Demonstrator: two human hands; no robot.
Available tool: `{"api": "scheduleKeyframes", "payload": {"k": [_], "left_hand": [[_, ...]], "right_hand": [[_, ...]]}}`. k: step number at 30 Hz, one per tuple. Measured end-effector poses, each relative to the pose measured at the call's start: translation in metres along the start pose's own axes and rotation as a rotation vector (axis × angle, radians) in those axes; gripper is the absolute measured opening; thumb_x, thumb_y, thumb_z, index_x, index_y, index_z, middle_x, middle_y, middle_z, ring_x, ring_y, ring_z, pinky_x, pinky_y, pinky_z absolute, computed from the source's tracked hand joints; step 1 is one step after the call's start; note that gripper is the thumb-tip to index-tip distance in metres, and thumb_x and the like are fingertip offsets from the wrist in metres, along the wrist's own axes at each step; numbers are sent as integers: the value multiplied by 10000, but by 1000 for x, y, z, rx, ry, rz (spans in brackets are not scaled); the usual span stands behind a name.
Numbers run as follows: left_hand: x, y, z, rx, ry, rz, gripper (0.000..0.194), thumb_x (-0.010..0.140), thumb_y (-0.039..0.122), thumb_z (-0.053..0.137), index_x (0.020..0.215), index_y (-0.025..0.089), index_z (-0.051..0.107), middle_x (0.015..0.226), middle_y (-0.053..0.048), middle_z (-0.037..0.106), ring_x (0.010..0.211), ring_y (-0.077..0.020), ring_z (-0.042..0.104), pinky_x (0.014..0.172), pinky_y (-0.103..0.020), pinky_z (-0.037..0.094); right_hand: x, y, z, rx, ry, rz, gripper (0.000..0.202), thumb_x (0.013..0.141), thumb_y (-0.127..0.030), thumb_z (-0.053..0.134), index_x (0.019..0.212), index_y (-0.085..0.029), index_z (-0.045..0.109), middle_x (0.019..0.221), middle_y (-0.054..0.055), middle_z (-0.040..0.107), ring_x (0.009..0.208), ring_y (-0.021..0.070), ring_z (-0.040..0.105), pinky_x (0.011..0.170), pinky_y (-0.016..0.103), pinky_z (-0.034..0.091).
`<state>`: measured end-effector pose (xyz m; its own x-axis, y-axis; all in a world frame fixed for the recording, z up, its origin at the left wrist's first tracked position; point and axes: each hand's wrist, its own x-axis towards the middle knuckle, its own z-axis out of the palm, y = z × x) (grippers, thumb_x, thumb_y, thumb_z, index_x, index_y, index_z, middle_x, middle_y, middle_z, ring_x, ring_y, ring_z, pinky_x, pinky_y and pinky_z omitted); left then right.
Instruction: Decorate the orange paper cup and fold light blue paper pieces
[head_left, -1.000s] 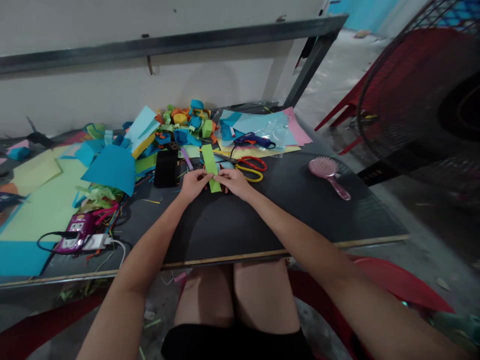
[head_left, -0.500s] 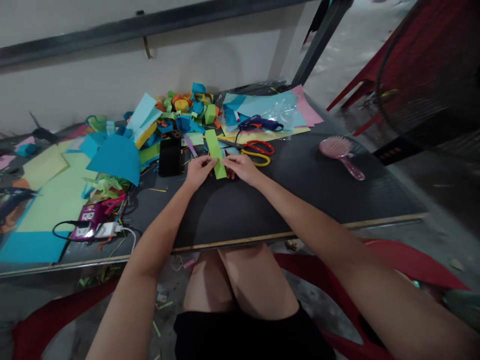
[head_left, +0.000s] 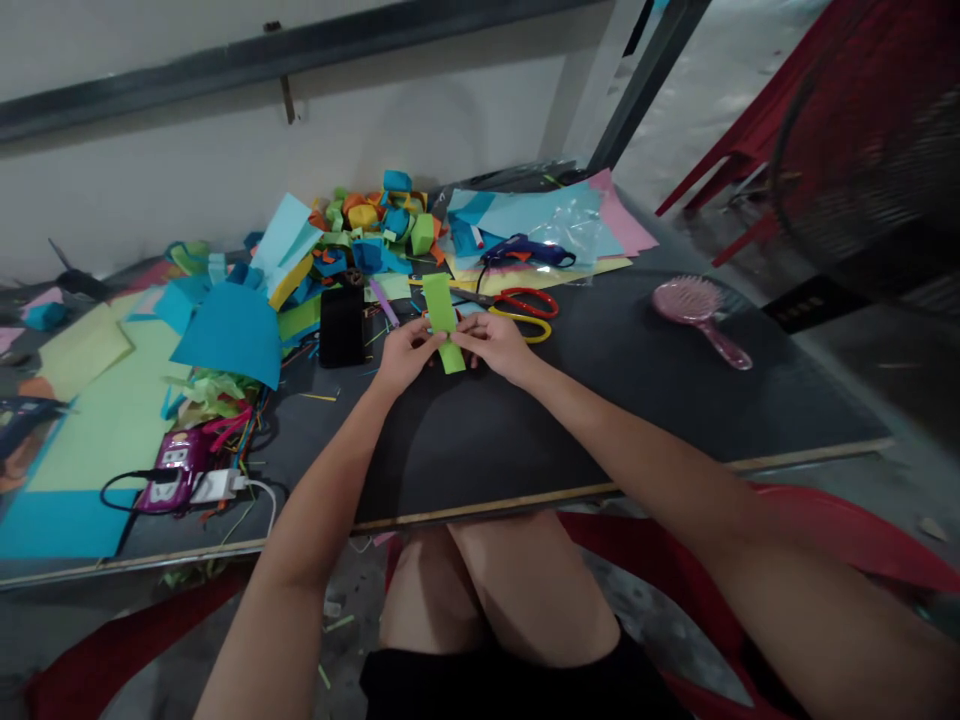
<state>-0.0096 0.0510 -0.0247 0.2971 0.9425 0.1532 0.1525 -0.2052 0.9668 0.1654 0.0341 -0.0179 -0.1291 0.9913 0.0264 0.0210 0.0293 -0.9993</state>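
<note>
A light green paper strip (head_left: 439, 300) stands lengthwise between my hands, above the dark table. My left hand (head_left: 409, 352) pinches its left edge with thumb and fingertips. On the opposite edge my right hand (head_left: 499, 343) grips the same strip, both thumbs nearly meeting in its lower part. Under the thumbs the strip looks bent or pinched in. Just beyond the right hand lie scissors (head_left: 536, 305) with one red and one yellow handle loop. A purple paper strip (head_left: 385, 302) and a black phone (head_left: 342, 327) rest left of the hands.
Folded coloured paper pieces (head_left: 375, 222) are heaped at the back. A blue glue gun (head_left: 529, 250) lies on paper sheets and clear plastic. A pink hairbrush (head_left: 697, 308) is at right. Left are a purple power strip (head_left: 176, 470) with cables and a blue sheet (head_left: 67, 520).
The strip's middle has become narrower or creased where my thumbs press. Both hands still hold it, and the whole view has shifted slightly.
</note>
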Motion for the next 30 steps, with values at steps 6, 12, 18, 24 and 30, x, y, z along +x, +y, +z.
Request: {"api": "scheduleKeyframes", "payload": {"k": [6,12,18,24,30], "left_hand": [[-4,2,2,-18,-90,28,361,798,469,671,924,131,691,640,4,613,472,-72,498,476,-210,435],[-4,1,4,-110,-70,-2,599,792,475,689,1289,181,532,740,8,670,448,-56,514,462,-189,446],[-4,8,1,-59,-141,-11,442,789,459,691,1098,145,653,688,3,661,442,-48,491,441,-179,427],[-6,8,1,-139,-66,-37,458,760,503,713,1014,126,659,650,14,631,420,-55,501,429,-198,424],[-10,13,-1,-160,-2,-18,465,736,591,703,773,129,665,556,24,580,415,-59,518,416,-187,358]], "right_hand": [[-5,-1,-8,30,-56,57,375,636,-491,787,759,-193,595,532,-27,588,421,113,528,408,259,466],[-7,-5,-12,85,-83,100,383,604,-470,809,674,-195,551,513,-33,607,419,105,542,411,236,466],[-2,-2,-10,79,-150,92,372,643,-498,775,737,-206,563,550,-20,633,458,141,582,437,270,493],[-1,5,-5,-48,-107,31,360,676,-500,761,742,-192,586,563,-10,617,449,122,542,440,265,459],[-3,0,-3,-20,-117,44,412,641,-533,782,786,-177,632,564,-24,598,451,102,511,430,246,430]]}}
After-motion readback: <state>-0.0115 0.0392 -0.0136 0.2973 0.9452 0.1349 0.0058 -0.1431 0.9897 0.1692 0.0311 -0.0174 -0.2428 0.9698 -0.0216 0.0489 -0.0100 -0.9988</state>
